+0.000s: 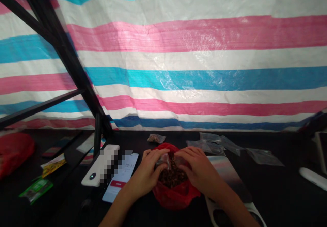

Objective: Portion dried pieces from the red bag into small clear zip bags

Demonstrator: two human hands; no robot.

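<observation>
A red plastic bag [176,199] stands open in front of me, with small brown dried pieces [173,176] inside. Over its mouth, my left hand [150,167] is closed on the edge of a small clear plastic bag [165,159]. From the other side my right hand [195,165] has its fingers curled on clear plastic too, seemingly the same small bag. My fingers hide most of it, and I cannot tell what it contains. Behind the red bag lies a small clear bag [155,138] holding brown pieces.
Flat clear bags [209,147] lie at the back right. A kitchen scale [230,176] sits under my right forearm. Left of me are a lit phone [121,179], a white device [100,165], a green packet [37,189], a yellow packet [53,165] and another red bag [15,152].
</observation>
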